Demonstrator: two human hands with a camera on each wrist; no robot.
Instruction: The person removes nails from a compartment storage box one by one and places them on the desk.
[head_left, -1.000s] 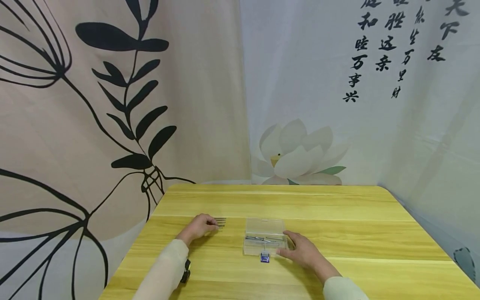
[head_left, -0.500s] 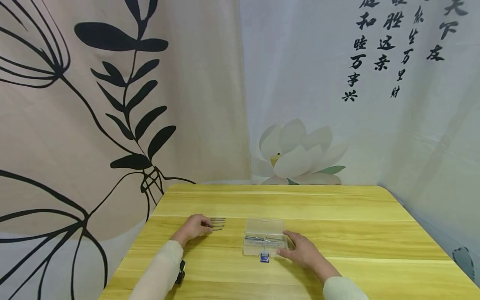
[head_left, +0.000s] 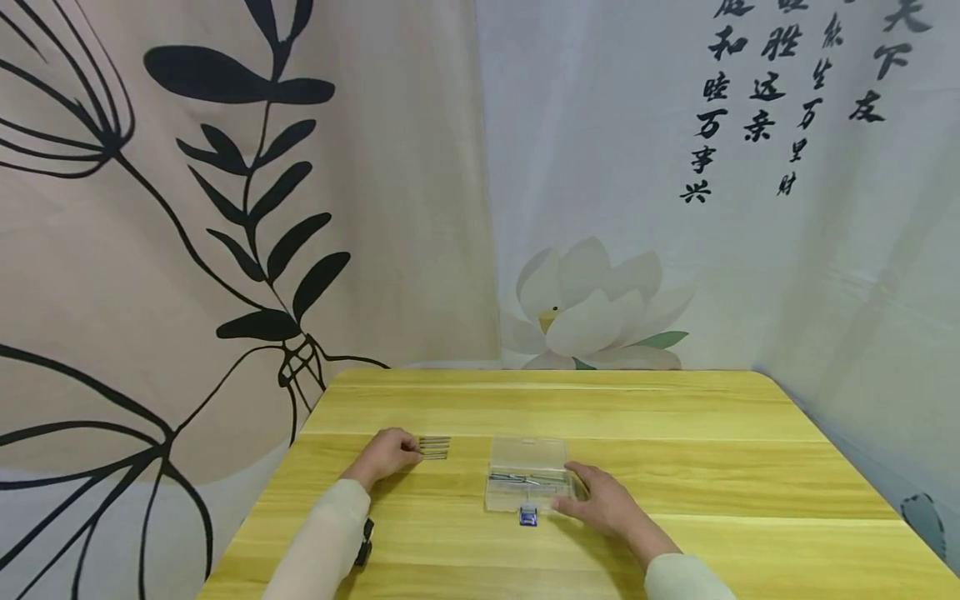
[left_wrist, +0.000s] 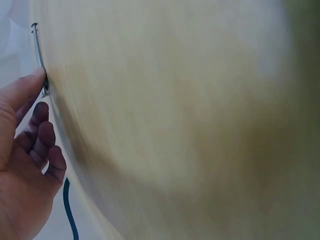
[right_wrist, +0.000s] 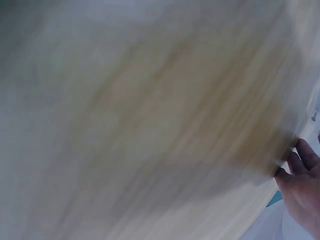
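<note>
My left hand [head_left: 386,457], at the left of the table, pinches the end of the nearest nail in a small row of metal nails [head_left: 434,443]. In the left wrist view the thumb lies against a nail [left_wrist: 38,50] with a flat head; the index fingertip is mostly hidden. A clear plastic box [head_left: 495,504] stands open at the middle, its lid laid back. Several long metal nails [head_left: 517,478] lie inside it. My right hand [head_left: 603,502] holds the box's right end, thumb at the front and fingers behind. A blue latch [head_left: 528,517] hangs at its front.
The yellow wood-grain table [head_left: 675,433] ends at a back edge against a printed curtain [head_left: 420,250]. A black device [head_left: 363,543] sits at the left wrist. The right wrist view is mostly blurred tabletop.
The left hand drew a little to the left, uncovering more of the row, then moved slightly right again. The nearest nail now lies closer in line with the others. The right hand stayed at the box.
</note>
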